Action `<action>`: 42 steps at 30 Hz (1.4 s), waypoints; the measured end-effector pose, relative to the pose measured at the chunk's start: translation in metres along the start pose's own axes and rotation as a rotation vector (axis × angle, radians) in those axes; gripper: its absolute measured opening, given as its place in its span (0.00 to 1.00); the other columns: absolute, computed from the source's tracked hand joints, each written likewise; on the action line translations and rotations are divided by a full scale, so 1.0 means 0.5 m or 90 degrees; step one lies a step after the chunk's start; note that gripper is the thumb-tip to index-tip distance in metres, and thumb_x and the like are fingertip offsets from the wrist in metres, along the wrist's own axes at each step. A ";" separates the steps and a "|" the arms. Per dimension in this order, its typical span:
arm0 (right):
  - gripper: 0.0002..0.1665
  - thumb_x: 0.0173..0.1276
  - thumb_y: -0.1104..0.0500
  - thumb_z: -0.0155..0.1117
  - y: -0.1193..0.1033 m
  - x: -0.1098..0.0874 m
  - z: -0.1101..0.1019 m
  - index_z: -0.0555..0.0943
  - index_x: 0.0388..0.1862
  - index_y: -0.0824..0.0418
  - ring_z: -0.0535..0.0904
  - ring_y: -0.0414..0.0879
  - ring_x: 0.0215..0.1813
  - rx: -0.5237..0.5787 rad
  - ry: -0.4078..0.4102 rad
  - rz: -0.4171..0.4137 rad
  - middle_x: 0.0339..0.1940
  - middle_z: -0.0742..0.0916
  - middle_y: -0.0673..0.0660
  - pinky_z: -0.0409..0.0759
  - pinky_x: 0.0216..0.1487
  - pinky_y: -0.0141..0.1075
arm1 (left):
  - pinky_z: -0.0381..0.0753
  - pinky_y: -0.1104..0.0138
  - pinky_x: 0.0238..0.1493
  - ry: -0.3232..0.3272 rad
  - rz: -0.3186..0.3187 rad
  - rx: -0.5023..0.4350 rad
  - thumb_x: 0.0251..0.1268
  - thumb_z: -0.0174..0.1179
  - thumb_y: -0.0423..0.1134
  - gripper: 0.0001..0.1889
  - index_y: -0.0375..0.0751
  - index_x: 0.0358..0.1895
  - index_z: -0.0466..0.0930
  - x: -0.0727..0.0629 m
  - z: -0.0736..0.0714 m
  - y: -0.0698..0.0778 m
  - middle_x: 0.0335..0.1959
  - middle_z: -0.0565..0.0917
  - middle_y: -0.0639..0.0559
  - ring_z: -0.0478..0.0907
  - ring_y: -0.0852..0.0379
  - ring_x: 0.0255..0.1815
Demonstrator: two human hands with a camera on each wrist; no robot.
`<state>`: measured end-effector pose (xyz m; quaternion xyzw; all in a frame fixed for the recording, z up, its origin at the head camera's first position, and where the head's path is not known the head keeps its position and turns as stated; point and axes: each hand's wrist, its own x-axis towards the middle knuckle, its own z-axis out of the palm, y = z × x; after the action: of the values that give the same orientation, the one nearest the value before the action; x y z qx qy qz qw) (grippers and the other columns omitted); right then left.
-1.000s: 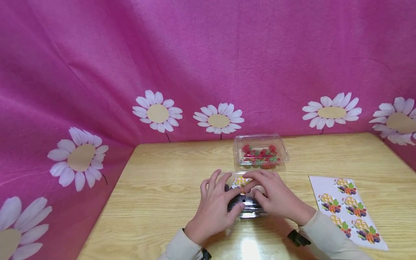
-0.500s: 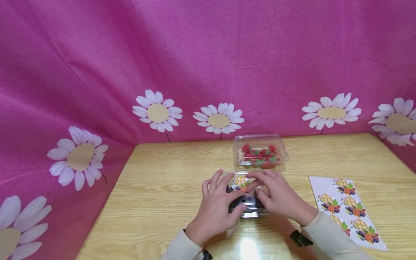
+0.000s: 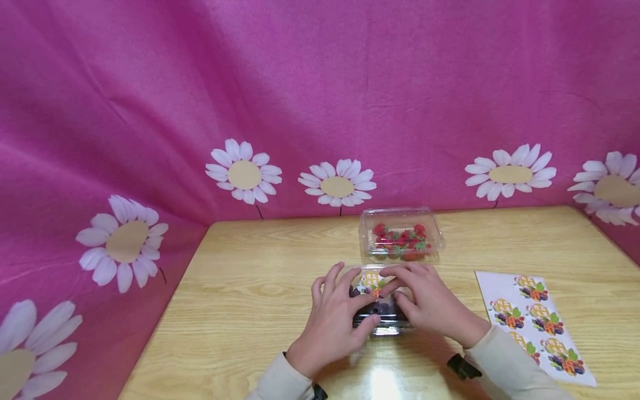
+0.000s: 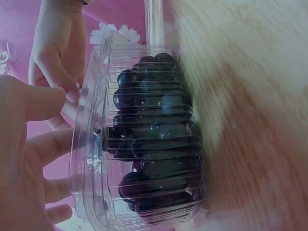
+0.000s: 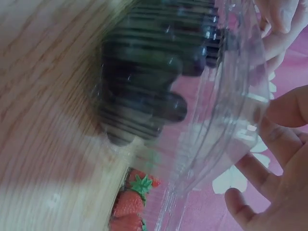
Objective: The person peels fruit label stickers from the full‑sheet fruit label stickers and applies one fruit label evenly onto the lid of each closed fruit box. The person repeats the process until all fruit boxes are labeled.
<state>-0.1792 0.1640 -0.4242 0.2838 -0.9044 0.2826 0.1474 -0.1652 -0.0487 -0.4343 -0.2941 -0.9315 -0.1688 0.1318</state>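
Observation:
A clear plastic clamshell box (image 3: 387,330) of dark grapes (image 4: 161,130) stands closed on the table, between the two hands. On its lid lies a colourful fruit sticker (image 3: 369,282), partly covered by fingers. My left hand (image 3: 330,319) rests on the lid's left side with its fingers spread, the index finger at the sticker's lower edge and the thumb near the front. From the right, my right hand (image 3: 432,303) touches the lid with bent, loosely spread fingers, its fingertips at the sticker's right edge. Neither hand visibly grips anything.
Behind the grapes stands another clear clamshell box (image 3: 435,244) holding strawberries (image 3: 400,241). A white sheet (image 3: 495,283) with several matching stickers lies to the right, partly under the right forearm. A pink cloth (image 3: 400,100) with daisies hangs behind the wooden table (image 3: 250,289).
The right hand's fingers have shifted slightly right, uncovering more of the sticker. The left hand has moved very slightly right and stays on the lid. The boxes stay in about the same place.

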 end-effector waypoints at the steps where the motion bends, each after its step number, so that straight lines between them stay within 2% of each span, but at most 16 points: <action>1: 0.22 0.61 0.71 0.62 0.000 0.000 0.000 0.80 0.54 0.59 0.79 0.48 0.56 -0.001 -0.002 0.004 0.34 0.89 0.34 0.66 0.60 0.53 | 0.56 0.43 0.65 -0.003 0.000 0.001 0.66 0.56 0.58 0.18 0.61 0.52 0.87 0.000 0.000 0.000 0.72 0.69 0.49 0.51 0.42 0.78; 5: 0.21 0.62 0.70 0.61 0.000 0.002 -0.001 0.80 0.55 0.59 0.78 0.47 0.54 0.001 -0.006 0.020 0.35 0.89 0.36 0.66 0.61 0.53 | 0.56 0.43 0.65 -0.007 -0.003 -0.005 0.66 0.55 0.58 0.18 0.61 0.52 0.86 -0.002 0.000 -0.001 0.72 0.69 0.49 0.51 0.41 0.78; 10: 0.23 0.62 0.69 0.60 0.002 0.007 -0.005 0.78 0.58 0.58 0.77 0.46 0.54 0.009 0.001 0.039 0.37 0.89 0.39 0.65 0.61 0.52 | 0.56 0.43 0.66 0.013 0.000 -0.002 0.65 0.56 0.59 0.18 0.60 0.53 0.85 -0.001 0.000 -0.001 0.72 0.69 0.50 0.52 0.42 0.78; 15: 0.22 0.61 0.71 0.60 0.006 0.007 -0.003 0.80 0.54 0.59 0.76 0.46 0.51 -0.009 0.004 0.034 0.36 0.89 0.39 0.66 0.59 0.52 | 0.58 0.43 0.64 0.008 0.007 0.006 0.65 0.56 0.59 0.19 0.59 0.53 0.85 -0.002 0.003 0.001 0.71 0.70 0.48 0.53 0.41 0.78; 20: 0.22 0.62 0.70 0.60 0.006 0.012 0.001 0.80 0.55 0.58 0.76 0.44 0.52 -0.010 0.006 0.027 0.37 0.89 0.39 0.66 0.57 0.50 | 0.55 0.44 0.66 -0.001 -0.010 -0.004 0.65 0.55 0.59 0.20 0.60 0.55 0.84 -0.003 0.006 -0.001 0.73 0.67 0.49 0.50 0.43 0.79; 24: 0.23 0.63 0.69 0.59 0.001 0.024 0.001 0.79 0.57 0.57 0.76 0.45 0.53 -0.007 -0.013 0.020 0.42 0.89 0.40 0.67 0.56 0.50 | 0.54 0.44 0.66 0.007 -0.015 0.005 0.65 0.56 0.59 0.20 0.59 0.56 0.84 -0.001 0.003 -0.004 0.73 0.67 0.49 0.50 0.43 0.79; 28: 0.23 0.64 0.70 0.59 0.000 0.026 -0.002 0.78 0.58 0.57 0.76 0.45 0.54 -0.006 -0.034 0.038 0.43 0.90 0.40 0.67 0.55 0.49 | 0.55 0.44 0.65 0.007 -0.013 0.012 0.66 0.55 0.58 0.19 0.58 0.55 0.84 0.000 0.000 -0.007 0.72 0.68 0.49 0.51 0.43 0.78; 33: 0.24 0.63 0.70 0.60 0.005 0.026 -0.003 0.78 0.58 0.56 0.76 0.46 0.54 -0.007 -0.012 0.037 0.43 0.90 0.41 0.66 0.57 0.50 | 0.55 0.45 0.66 0.012 -0.025 0.006 0.67 0.55 0.58 0.19 0.58 0.55 0.84 0.001 -0.002 -0.013 0.72 0.68 0.48 0.51 0.43 0.78; 37: 0.23 0.62 0.69 0.60 0.003 0.033 0.003 0.80 0.56 0.54 0.77 0.49 0.57 -0.008 -0.016 0.011 0.50 0.89 0.47 0.68 0.59 0.54 | 0.55 0.44 0.66 0.011 -0.029 0.006 0.68 0.54 0.58 0.19 0.57 0.54 0.84 0.003 -0.006 -0.014 0.73 0.68 0.48 0.51 0.43 0.79; 42: 0.21 0.64 0.68 0.61 0.001 0.031 0.008 0.81 0.55 0.54 0.76 0.54 0.62 -0.014 -0.056 0.018 0.56 0.86 0.52 0.68 0.60 0.57 | 0.54 0.43 0.67 -0.002 -0.043 -0.005 0.69 0.53 0.58 0.19 0.58 0.54 0.85 0.001 -0.006 -0.014 0.73 0.67 0.49 0.50 0.43 0.79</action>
<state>-0.1922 0.1554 -0.4210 0.2817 -0.9169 0.2619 0.1069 -0.1693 -0.0548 -0.4331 -0.2630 -0.9405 -0.1762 0.1234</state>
